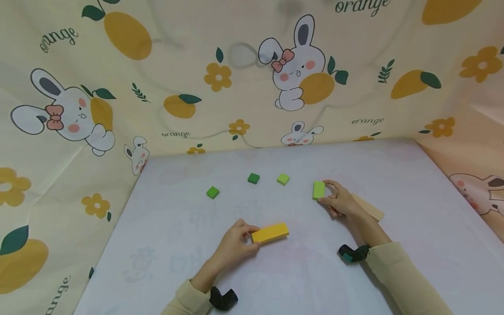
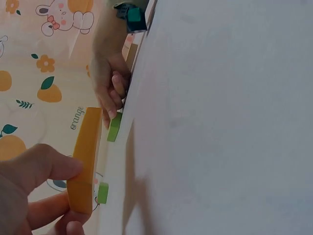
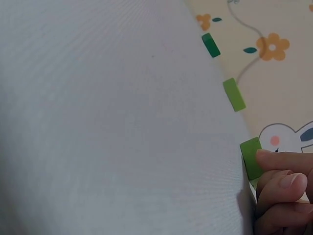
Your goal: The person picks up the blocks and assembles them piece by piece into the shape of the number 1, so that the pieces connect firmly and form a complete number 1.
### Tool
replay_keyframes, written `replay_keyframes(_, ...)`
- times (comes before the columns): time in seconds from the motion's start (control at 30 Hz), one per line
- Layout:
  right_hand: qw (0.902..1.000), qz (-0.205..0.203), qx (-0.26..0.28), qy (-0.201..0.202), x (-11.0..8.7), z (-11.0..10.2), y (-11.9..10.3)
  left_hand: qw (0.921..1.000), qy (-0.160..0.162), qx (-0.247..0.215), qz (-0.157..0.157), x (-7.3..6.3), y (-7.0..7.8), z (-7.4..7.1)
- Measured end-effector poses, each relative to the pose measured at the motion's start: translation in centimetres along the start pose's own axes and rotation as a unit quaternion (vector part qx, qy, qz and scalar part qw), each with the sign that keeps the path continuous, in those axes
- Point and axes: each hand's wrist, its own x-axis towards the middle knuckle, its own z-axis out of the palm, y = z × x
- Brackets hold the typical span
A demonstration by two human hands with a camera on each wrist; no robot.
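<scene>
Green blocks, tan slab on white tabletop

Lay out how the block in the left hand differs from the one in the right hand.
The left hand's yellow block is longer than the right hand's light green block. In the head view, the yellow block's long side runs roughly left to right, while the light green block's points away from the person. Both are oblong, and each is pinched between thumb and fingers.
</scene>
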Motion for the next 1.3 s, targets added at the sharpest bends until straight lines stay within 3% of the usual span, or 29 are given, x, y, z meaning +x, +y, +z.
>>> replay_keyframes(0.7, 0.9998, -0.001, -0.021, -0.001, 0.0, -0.1, -0.2, 0.998, -0.062, -0.006, 0.009, -0.3, 0.6, 1.7)
replay_keyframes(1.1, 0.9998, 0.005, -0.02, -0.002, 0.0, -0.1, -0.2, 0.9958, -0.091, -0.01, -0.002, -0.6, 0.9, 2.1)
replay_keyframes(1.3, 1.0, -0.004, 0.004, -0.003, -0.1, 0.0, -0.1, 0.9954, -0.095, -0.006, -0.001, -0.7, 1.0, 2.1)
